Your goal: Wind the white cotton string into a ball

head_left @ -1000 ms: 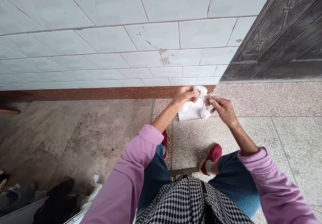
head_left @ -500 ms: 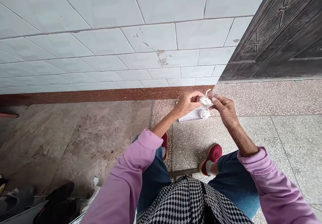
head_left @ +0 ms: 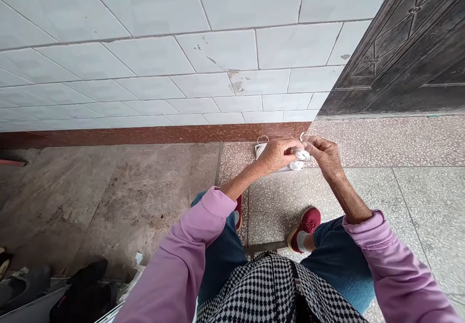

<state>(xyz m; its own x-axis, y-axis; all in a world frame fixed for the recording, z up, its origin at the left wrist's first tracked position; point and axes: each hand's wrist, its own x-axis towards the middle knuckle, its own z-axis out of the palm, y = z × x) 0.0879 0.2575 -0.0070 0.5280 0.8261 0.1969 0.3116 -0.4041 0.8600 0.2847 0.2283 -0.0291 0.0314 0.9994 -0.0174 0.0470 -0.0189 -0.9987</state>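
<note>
Between my hands is a small wound bundle of white cord (head_left: 301,154), with a short end sticking up above it. My left hand (head_left: 278,156) grips the bundle from its left side, thumb and fingers closed on it. Thumb and forefinger of my right hand (head_left: 324,156) pinch at the bundle's right edge, by the upright end. Just beneath, on the floor, a round ball of white cord (head_left: 297,165) sits at the right end of a white box (head_left: 282,170), which my left hand partly hides. More loose white cord (head_left: 259,149) loops out behind my left wrist.
Ahead stands a white tiled wall (head_left: 218,52) with a brown skirting strip (head_left: 174,133). A dark carved door (head_left: 410,61) is at the right. My red shoe (head_left: 308,221) rests on the speckled floor (head_left: 272,202). Dark shoes (head_left: 87,284) lie at lower left.
Both hands stay at the bundle, which has turned and sits slightly lower and to the right. My left hand has shifted right and down, covering more of the box and uncovering loops of cord.
</note>
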